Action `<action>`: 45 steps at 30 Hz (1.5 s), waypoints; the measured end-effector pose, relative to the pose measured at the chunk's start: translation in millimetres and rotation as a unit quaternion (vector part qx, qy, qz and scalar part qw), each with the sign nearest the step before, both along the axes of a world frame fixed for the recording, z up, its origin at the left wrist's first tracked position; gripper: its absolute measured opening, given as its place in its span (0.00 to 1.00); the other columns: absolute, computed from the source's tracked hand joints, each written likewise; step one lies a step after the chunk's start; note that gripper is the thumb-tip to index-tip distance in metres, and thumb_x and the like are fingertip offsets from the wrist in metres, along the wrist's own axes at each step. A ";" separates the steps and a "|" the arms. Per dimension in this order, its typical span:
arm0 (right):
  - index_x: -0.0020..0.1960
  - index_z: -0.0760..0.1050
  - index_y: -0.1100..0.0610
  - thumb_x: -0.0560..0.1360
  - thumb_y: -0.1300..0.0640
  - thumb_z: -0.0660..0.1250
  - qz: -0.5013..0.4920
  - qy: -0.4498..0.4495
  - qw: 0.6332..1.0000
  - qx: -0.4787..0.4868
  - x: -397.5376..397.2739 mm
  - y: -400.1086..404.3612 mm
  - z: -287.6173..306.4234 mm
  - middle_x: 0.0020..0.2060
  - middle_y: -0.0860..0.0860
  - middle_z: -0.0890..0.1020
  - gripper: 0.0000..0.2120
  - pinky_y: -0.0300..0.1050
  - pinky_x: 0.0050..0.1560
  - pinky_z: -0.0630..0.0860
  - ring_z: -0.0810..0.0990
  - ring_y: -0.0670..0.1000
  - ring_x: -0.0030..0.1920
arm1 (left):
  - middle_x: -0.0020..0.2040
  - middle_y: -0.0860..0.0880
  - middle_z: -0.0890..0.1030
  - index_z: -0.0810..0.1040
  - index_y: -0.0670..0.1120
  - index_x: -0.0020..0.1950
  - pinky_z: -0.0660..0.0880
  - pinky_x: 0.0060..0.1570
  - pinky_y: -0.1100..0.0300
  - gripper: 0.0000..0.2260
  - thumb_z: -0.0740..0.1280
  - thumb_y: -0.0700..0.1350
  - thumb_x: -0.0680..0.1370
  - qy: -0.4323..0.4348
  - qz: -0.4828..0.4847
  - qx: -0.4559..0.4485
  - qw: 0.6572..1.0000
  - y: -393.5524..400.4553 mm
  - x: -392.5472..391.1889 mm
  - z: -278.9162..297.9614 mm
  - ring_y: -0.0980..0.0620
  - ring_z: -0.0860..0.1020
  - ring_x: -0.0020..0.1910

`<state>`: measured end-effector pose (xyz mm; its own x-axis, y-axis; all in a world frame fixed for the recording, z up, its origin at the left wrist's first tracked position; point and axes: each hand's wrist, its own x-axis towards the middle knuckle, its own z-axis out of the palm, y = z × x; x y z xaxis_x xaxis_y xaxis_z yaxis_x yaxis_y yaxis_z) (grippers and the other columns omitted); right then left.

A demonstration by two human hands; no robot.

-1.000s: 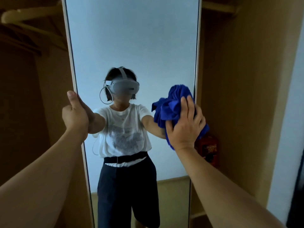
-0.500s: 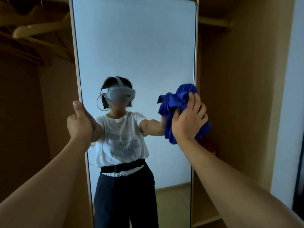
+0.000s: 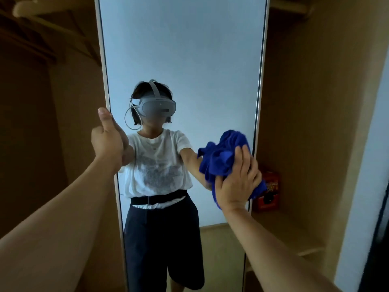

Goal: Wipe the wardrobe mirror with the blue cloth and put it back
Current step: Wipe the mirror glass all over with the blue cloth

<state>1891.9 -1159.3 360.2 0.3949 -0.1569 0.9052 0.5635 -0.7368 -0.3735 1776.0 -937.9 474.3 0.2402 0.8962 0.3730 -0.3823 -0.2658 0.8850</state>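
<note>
A tall wardrobe mirror (image 3: 181,49) with a pale frame stands straight ahead and reflects a person in a headset. My right hand (image 3: 236,182) presses a bunched blue cloth (image 3: 221,157) against the glass near the mirror's right edge, at about mid height. My left hand (image 3: 107,140) grips the mirror's left edge, thumb up, with the fingers hidden behind the frame.
Wooden wardrobe walls flank the mirror. A red box (image 3: 268,190) sits on a shelf (image 3: 294,232) at the right, just behind my right hand. Wooden hangers (image 3: 42,15) hang at the upper left. A white wall edge (image 3: 370,165) runs down the far right.
My right hand has slid the blue cloth down the right side of the glass. My left hand has kept its hold on the left edge.
</note>
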 end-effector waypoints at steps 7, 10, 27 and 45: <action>0.69 0.63 0.56 0.71 0.47 0.58 0.013 -0.087 0.989 -0.121 -27.8 25.0 -18.7 0.67 0.55 0.74 0.29 0.59 0.59 0.68 0.66 0.58 0.64 | 0.20 0.55 0.71 0.64 0.51 0.34 0.62 0.15 0.71 0.22 0.49 0.66 0.78 0.012 -0.042 0.018 0.999 -2.9 -7.9 -2.5 0.62 0.66 0.13; 0.70 0.64 0.56 0.72 0.48 0.63 0.016 -0.168 0.966 -0.197 -34.6 37.7 20.7 0.67 0.54 0.74 0.28 0.56 0.59 0.67 0.70 0.59 0.65 | 0.29 0.46 0.73 0.71 0.43 0.39 0.73 0.29 0.60 0.29 0.48 0.67 0.77 0.024 -0.078 0.033 0.996 1.7 -11.0 -2.1 0.50 0.71 0.26; 0.74 0.59 0.56 0.69 0.42 0.66 0.035 -0.195 0.934 -0.296 -70.7 94.3 -47.2 0.73 0.54 0.66 0.39 0.58 0.67 0.57 0.62 0.60 0.71 | 0.27 0.53 0.66 0.66 0.52 0.35 0.63 0.29 0.60 0.22 0.46 0.65 0.78 0.089 -0.170 0.059 0.980 1.0 -25.9 -37.6 0.55 0.64 0.26; 0.70 0.68 0.54 0.80 0.47 0.51 0.052 -0.261 0.922 -0.280 -80.1 117.3 -40.2 0.70 0.49 0.72 0.22 0.52 0.64 0.61 0.67 0.56 0.67 | 0.54 0.43 0.80 0.74 0.41 0.63 0.74 0.56 0.51 0.39 0.46 0.71 0.73 0.148 -0.219 -0.014 0.964 13.2 -23.2 -73.4 0.46 0.77 0.53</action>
